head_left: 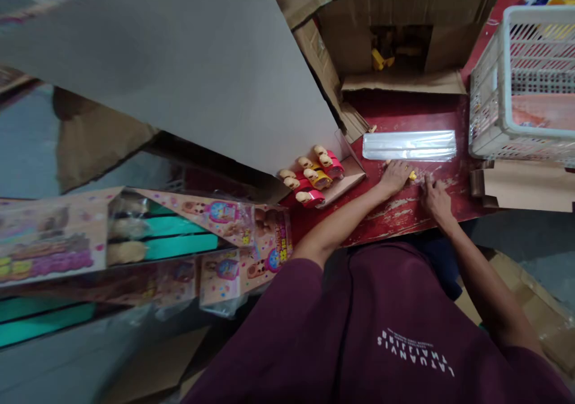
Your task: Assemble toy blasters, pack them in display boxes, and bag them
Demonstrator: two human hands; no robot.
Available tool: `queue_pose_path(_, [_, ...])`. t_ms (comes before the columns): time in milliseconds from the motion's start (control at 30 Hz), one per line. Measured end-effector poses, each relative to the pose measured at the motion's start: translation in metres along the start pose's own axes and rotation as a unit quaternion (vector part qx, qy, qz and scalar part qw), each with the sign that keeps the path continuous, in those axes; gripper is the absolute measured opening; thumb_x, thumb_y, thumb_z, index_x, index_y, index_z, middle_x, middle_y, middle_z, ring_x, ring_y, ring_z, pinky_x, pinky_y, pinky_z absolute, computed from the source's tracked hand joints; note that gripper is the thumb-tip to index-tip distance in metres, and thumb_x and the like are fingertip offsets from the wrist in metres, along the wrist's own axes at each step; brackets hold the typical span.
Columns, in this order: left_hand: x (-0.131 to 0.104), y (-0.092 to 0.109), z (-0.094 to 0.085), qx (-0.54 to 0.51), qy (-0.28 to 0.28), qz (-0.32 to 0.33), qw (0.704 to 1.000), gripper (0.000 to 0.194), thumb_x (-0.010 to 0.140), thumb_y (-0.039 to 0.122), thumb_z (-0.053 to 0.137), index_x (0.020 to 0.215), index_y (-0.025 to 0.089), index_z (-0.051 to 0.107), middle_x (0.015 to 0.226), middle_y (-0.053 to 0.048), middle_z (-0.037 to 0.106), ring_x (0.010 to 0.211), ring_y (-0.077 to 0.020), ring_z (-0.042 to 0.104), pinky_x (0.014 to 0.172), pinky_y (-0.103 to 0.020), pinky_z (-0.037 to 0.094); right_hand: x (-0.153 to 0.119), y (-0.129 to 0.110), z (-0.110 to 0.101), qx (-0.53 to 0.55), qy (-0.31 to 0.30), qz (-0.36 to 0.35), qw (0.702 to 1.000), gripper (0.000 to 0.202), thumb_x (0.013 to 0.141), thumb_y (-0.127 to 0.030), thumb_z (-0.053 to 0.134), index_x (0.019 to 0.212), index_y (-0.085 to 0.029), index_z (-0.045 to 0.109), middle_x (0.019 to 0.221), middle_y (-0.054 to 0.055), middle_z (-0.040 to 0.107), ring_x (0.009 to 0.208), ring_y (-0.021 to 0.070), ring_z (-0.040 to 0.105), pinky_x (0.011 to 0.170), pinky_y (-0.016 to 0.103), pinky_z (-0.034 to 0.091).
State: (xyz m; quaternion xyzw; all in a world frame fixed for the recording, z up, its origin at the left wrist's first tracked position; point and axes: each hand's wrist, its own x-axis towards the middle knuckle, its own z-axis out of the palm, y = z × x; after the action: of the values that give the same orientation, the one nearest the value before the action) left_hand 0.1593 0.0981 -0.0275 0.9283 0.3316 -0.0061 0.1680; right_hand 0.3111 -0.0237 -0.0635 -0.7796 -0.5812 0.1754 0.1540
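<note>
My left hand rests on the red table, its fingers curled over a small yellow plastic piece. Most of what lies under that hand is hidden. My right hand is just to the right, with its fingers apart on the tabletop and nothing visible in them. Just beyond both hands lies a flat stack of clear plastic bags. To the left of my left forearm, several small toys with beige heads and red or yellow bodies stand grouped beside a cardboard flap.
A white plastic crate stands at the right. Behind the bags is a cardboard box with a cut opening and yellow pieces inside. A large grey panel fills the upper left. Packaged toys with teal parts lie at the left.
</note>
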Motion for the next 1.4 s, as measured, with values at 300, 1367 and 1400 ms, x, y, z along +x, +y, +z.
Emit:
queue_pose_path(300, [-0.125, 0.015, -0.001, -0.406, 0.088, -0.129, 0.901, 0.038, 0.09, 0.045, 0.062, 0.116, 0.018, 0.053, 0.098, -0.006, 0.066, 0.085, -0.0194, 0.062, 0.078, -0.032, 0.05, -0.038, -0.011, -0.034, 0.462, -0.072, 0.103, 0.878, 0.058, 0.077, -0.042, 0.067, 0.129, -0.024, 0.05, 0.077, -0.003, 0.063, 0.056, 0.0161, 0.06, 0.055, 0.032, 0.054])
queue_pose_path(1367, [-0.193, 0.048, -0.066, -0.285, -0.044, 0.083, 0.954, 0.034, 0.101, 0.05, 0.05, 0.108, 0.018, 0.052, 0.09, -0.004, 0.064, 0.073, -0.0163, 0.06, 0.064, -0.029, 0.044, -0.092, -0.072, -0.128, 0.346, -0.226, -0.094, 0.906, 0.034, 0.083, -0.047, 0.078, 0.1, -0.018, 0.074, 0.087, 0.006, 0.075, 0.072, 0.0165, 0.065, 0.063, 0.026, 0.05])
queue_pose_path(1400, [-0.194, 0.048, -0.067, -0.279, -0.046, 0.087, 0.955, 0.034, 0.101, 0.05, 0.05, 0.109, 0.018, 0.052, 0.09, -0.004, 0.065, 0.073, -0.0163, 0.061, 0.064, -0.029, 0.045, -0.092, -0.072, -0.129, 0.341, -0.23, -0.101, 0.906, 0.034, 0.083, -0.047, 0.078, 0.1, -0.018, 0.074, 0.089, 0.006, 0.076, 0.074, 0.0169, 0.066, 0.065, 0.027, 0.051])
